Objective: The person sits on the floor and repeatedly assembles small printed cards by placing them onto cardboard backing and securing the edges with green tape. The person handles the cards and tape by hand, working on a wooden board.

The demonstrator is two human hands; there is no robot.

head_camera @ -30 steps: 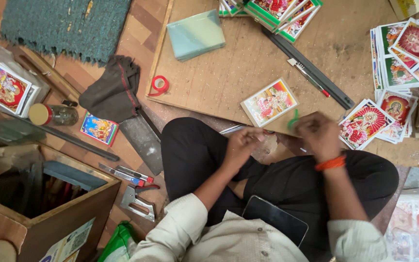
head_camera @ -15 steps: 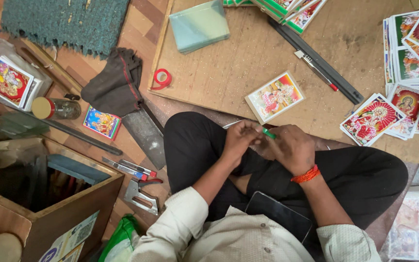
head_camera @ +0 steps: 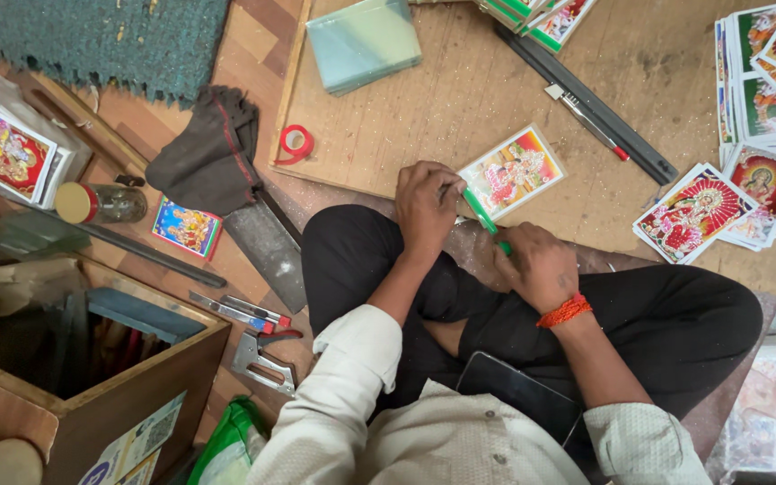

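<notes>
I sit cross-legged on the floor in black trousers. My left hand [head_camera: 427,205] and my right hand [head_camera: 539,266] both grip a thin green stick-like tool [head_camera: 480,216] that runs slantwise between them, just above my knees. My right wrist wears a red thread band [head_camera: 564,311]. Right beyond the hands a small colourful picture card [head_camera: 512,171] lies on the wooden board [head_camera: 460,108]. What the tool's tip touches is hidden by my left fingers.
Stacks of picture cards [head_camera: 747,135] lie at the right, glass panes [head_camera: 363,43] at the top, and a long black ruler with a cutter [head_camera: 586,112] beside them. To the left: a red tape ring [head_camera: 295,144], dark cloth [head_camera: 204,148], staple gun [head_camera: 260,359], wooden box [head_camera: 92,377].
My hands moved left and forward from my lap to the board's edge near the single card. The view shifted, and the green tool shows more plainly between both hands.
</notes>
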